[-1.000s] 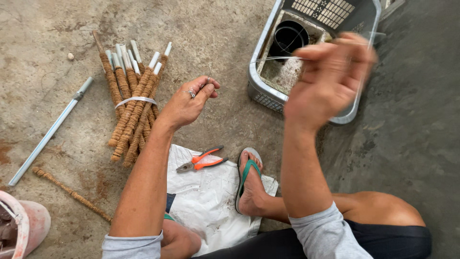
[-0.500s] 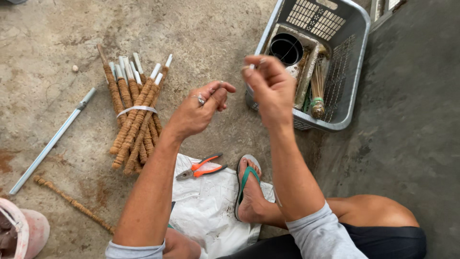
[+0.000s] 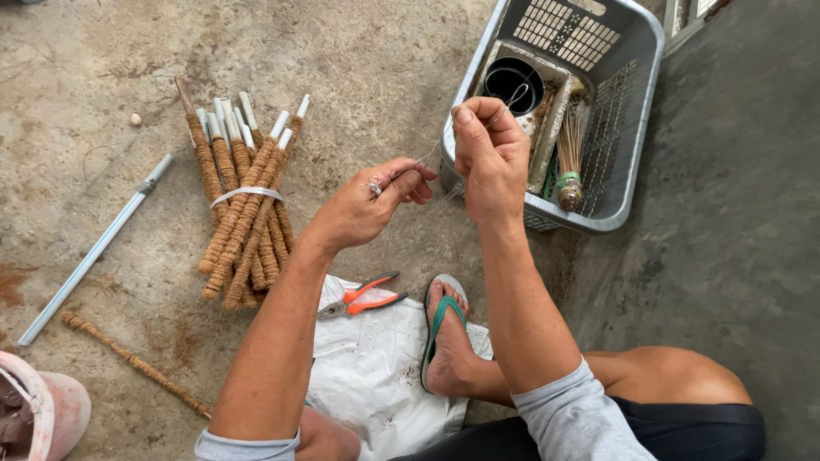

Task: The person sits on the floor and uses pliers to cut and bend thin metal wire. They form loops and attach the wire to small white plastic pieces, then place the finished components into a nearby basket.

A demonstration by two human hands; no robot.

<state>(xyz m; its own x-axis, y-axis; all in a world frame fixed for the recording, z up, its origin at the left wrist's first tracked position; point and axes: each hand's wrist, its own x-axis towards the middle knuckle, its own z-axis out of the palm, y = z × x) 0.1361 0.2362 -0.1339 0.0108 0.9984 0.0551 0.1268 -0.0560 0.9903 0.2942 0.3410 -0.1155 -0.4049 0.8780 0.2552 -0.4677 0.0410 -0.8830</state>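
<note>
Wire, thin and pale, is stretched between the two hands above the concrete floor, and it is hard to follow where it crosses the grey plastic basket. The left hand has its thumb and forefinger pressed together on the near end of the strand, with the other fingers curled under. The right hand is closed in a loose fist, its thumb and forefinger pinched on the far end, where a small loop appears to stand just above the fingertips. For the step in hand, judged to be a drawing-out or straightening of the strand, tension is best kept even, so that no kink is set between the two pinches. The grip should be held at the pads rather than the nails, since so fine a strand could slip or cut. Beyond the right fingers lies the basket with a dark round tin and a small bundle of thin sticks inside it. Below the left fingers, orange-handled pliers rest on a white cloth, near enough to be taken up without the strand being let go. Further out from the left fingers, a banded bundle of fibre-wrapped sticks and a pale pipe lie on the floor.
</note>
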